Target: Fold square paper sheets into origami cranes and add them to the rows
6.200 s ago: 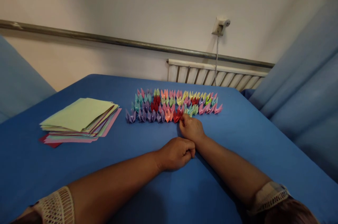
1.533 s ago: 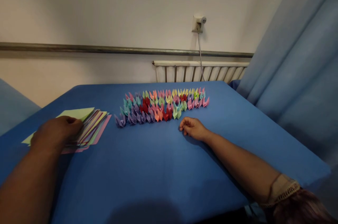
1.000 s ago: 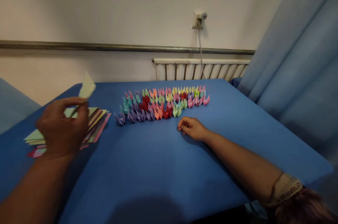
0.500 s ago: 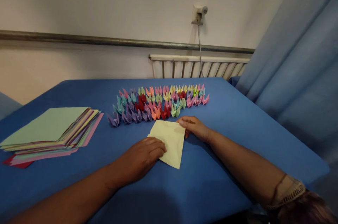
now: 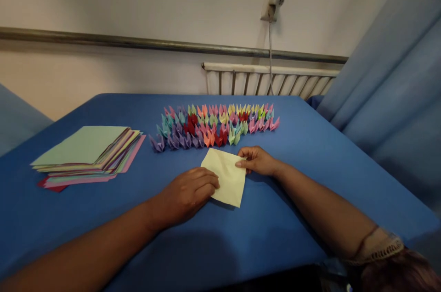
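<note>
Left hand (image 5: pixel 195 188) and right hand (image 5: pixel 255 160) share one pale yellow sheet (image 5: pixel 229 177) in the head view, the only one I have. Right thumb and fingers pinch its far right corner; left fingers lie over its left edge, but the thumb is hidden, so I can't tell whether they grip or only press. It sits at the table (image 5: pixel 268 237), just in front of the cranes (image 5: pixel 209 138), well apart from the stack (image 5: pixel 84 145). I'd call a light pinch enough, since thin paper should crease easily. I'd smooth its slight buckle flat and mind its far corner: the cranes look easy to tip.
</note>
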Demonstrator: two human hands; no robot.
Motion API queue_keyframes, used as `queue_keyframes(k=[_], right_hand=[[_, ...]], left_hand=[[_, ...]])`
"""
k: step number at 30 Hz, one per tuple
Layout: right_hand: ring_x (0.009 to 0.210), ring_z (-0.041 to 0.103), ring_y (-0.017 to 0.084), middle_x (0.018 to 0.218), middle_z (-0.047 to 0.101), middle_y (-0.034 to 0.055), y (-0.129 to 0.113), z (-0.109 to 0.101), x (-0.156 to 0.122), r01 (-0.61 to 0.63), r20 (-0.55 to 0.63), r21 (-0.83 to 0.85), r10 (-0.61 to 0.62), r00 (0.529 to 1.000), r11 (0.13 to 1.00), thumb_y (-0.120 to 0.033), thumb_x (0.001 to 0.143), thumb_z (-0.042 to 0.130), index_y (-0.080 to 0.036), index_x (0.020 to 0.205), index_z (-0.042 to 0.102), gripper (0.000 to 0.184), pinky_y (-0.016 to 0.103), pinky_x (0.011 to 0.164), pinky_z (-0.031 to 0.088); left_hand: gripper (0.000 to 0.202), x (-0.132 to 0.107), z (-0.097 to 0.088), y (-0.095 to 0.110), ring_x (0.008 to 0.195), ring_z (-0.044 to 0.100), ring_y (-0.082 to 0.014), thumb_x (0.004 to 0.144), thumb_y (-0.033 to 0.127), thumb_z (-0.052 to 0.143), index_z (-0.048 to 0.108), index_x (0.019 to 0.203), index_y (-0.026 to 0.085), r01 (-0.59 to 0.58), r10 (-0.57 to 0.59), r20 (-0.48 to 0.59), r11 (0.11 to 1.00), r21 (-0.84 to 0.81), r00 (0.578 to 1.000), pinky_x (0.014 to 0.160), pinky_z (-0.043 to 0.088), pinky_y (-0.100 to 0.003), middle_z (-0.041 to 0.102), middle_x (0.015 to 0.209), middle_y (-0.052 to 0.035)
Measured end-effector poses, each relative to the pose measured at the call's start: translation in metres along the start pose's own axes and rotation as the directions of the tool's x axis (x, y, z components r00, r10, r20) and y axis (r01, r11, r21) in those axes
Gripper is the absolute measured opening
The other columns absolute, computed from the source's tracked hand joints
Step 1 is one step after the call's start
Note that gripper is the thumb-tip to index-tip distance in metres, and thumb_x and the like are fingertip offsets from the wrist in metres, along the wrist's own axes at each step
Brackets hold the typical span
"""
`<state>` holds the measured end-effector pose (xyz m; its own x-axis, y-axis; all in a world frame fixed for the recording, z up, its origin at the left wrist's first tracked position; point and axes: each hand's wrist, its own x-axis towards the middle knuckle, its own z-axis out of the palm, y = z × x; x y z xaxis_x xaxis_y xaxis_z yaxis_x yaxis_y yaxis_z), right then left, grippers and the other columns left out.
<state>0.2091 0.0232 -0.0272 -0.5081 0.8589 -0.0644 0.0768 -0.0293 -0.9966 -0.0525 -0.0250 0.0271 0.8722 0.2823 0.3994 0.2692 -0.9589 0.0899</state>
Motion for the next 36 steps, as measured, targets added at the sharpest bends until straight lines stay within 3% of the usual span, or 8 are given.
queue_keyframes(k=[6,10,14,17,20,25,31,36], right_hand=[[0.042,0.047,0.006,0.051,0.055,-0.0059,-0.013,-0.004,-0.005,0.037,0.043,-0.03,-0.036,0.998,0.999,-0.049,0.072,0.073,-0.017,0.065,0.053,0.038,0.019,0.042,0.035],[0.048,0.051,0.008,0.056,0.059,-0.0033,-0.028,-0.013,-0.015,0.01,0.149,0.015,-0.012,0.989,1.0,-0.046,0.073,0.073,-0.015,0.065,0.058,0.036,0.021,0.049,0.04],[0.06,0.056,0.009,0.067,0.063,-0.0009,-0.033,-0.022,-0.021,-0.042,0.232,0.077,0.023,0.972,0.996,-0.047,0.073,0.073,-0.013,0.076,0.066,0.035,0.023,0.06,0.045],[0.066,0.061,0.011,0.082,0.067,0.0038,-0.029,-0.021,-0.02,-0.094,0.25,0.174,0.048,0.967,0.98,-0.053,0.076,0.069,-0.014,0.093,0.066,0.042,0.023,0.06,0.047],[0.065,0.06,0.01,0.085,0.067,0.0038,-0.025,-0.011,-0.016,-0.053,0.199,0.202,0.012,0.98,0.978,-0.049,0.073,0.074,-0.015,0.101,0.064,0.045,0.021,0.056,0.046],[0.054,0.054,0.007,0.07,0.064,-0.0019,-0.023,0.008,-0.012,-0.019,0.1,0.224,-0.004,0.995,0.974,-0.038,0.067,0.079,-0.016,0.084,0.06,0.034,0.018,0.048,0.038],[0.042,0.042,0.004,0.06,0.059,-0.0045,-0.019,0.006,-0.007,0.032,-0.114,0.247,-0.003,0.993,0.968,-0.034,0.066,0.078,-0.016,0.085,0.061,0.031,0.017,0.038,0.027],[0.041,0.044,0.005,0.06,0.06,-0.0039,-0.016,0.002,-0.008,0.041,-0.116,0.251,-0.011,0.993,0.967,-0.032,0.068,0.076,-0.016,0.081,0.06,0.026,0.018,0.037,0.03]], left_hand=[[0.014,0.006,0.004,0.002,0.102,0.062,-0.0236,0.09,0.013,0.049,0.059,0.1,0.015,0.104,-0.113,0.061,0.986,0.133,0.992,0.09,0.05,-0.04,0.068,0.106,-0.0109],[0.024,0.007,0.006,0.007,0.109,0.06,-0.0254,0.087,0.006,0.046,0.059,0.105,0.015,0.231,-0.227,-0.043,0.955,0.184,0.973,0.09,0.049,-0.043,0.066,0.116,-0.0127],[0.021,0.003,-0.001,0.014,0.112,0.06,-0.0239,0.085,0.004,0.049,0.061,0.095,0.018,0.177,-0.148,-0.202,0.975,0.136,0.968,0.097,0.045,-0.045,0.068,0.114,-0.0106],[0.016,0.0,-0.005,0.015,0.117,0.058,-0.0248,0.086,0.007,0.054,0.06,0.094,0.019,0.092,-0.058,-0.239,0.987,0.131,0.969,0.102,0.041,-0.048,0.068,0.116,-0.0099],[0.011,0.002,-0.004,0.012,0.118,0.057,-0.024,0.087,0.01,0.055,0.06,0.092,0.02,0.032,-0.01,-0.241,0.995,0.089,0.97,0.101,0.043,-0.046,0.07,0.115,-0.0087],[0.011,0.006,0.002,0.001,0.121,0.054,-0.0259,0.086,0.015,0.057,0.06,0.096,0.02,0.078,-0.068,-0.185,0.996,0.046,0.98,0.101,0.044,-0.046,0.067,0.119,-0.0107],[0.04,-0.001,-0.007,-0.006,0.124,0.051,-0.029,0.081,0.019,0.066,0.054,0.12,0.018,0.147,-0.121,-0.29,0.987,0.071,0.949,0.102,0.044,-0.05,0.059,0.128,-0.0165],[0.018,-0.008,-0.011,-0.001,0.126,0.049,-0.0296,0.088,0.023,0.057,0.062,0.105,0.021,0.056,-0.034,-0.208,0.993,0.1,0.978,0.104,0.04,-0.052,0.061,0.128,-0.0123]])
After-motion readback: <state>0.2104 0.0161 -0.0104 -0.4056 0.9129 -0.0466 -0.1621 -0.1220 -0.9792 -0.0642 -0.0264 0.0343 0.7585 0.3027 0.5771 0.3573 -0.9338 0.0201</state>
